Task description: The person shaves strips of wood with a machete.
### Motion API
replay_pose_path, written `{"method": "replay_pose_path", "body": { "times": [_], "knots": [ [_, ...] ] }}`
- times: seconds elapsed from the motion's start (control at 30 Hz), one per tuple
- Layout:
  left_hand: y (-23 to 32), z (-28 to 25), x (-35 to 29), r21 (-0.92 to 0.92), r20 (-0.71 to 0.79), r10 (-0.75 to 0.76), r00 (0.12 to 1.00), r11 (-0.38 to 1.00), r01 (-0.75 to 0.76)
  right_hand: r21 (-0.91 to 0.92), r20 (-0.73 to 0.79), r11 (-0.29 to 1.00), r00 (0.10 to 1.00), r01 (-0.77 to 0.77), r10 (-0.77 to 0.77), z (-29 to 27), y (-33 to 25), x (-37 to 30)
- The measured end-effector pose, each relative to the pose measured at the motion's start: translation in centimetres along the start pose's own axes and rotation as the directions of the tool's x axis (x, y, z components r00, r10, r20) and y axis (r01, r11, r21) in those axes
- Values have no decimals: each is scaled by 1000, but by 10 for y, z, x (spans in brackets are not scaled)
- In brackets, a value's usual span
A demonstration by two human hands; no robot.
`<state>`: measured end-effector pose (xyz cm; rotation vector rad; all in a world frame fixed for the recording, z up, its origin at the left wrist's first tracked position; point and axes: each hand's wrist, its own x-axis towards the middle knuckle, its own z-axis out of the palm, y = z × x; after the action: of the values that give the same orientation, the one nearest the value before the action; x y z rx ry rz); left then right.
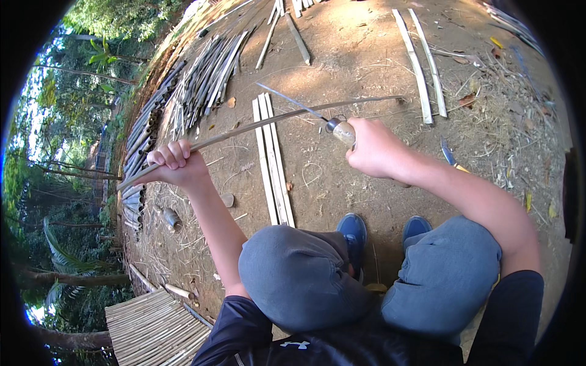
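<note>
My left hand (pixel 178 165) is wrapped round one end of a long, thin bamboo strip (pixel 244 129). The strip slants up to the right, bowing slightly, and its far end lies beyond my right hand. In my closed right hand (pixel 375 149) is a knife (pixel 342 131) with a thick pale handle and a dark collar. Its narrow blade points up and left, crossing the strip in this view; whether the edge touches it I cannot tell. Below them, several pale split bamboo slats (pixel 273 165) lie side by side on the dirt.
Piled bamboo poles (pixel 204 79) lie at the left. Two long split pieces (pixel 417 67) are at the upper right. Another knife (pixel 448 154) rests on the ground beyond my right forearm. A bamboo slat platform (pixel 155 332) stands lower left, and a short bamboo piece (pixel 171 218) lies nearby.
</note>
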<state>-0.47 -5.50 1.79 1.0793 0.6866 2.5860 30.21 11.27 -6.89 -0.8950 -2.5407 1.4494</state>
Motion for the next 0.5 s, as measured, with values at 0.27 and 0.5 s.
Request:
{"method": "replay_pose_path", "body": {
  "times": [0.27,0.5],
  "knots": [
    [-10,7,-2,152,-224,85,971,987,-51,7,-52,993,992,117,-117,9,-6,-5],
    [-6,-2,-4,225,-262,110,959,973,-50,22,-29,992,992,123,-122,1,-21,-10]
  ]
}}
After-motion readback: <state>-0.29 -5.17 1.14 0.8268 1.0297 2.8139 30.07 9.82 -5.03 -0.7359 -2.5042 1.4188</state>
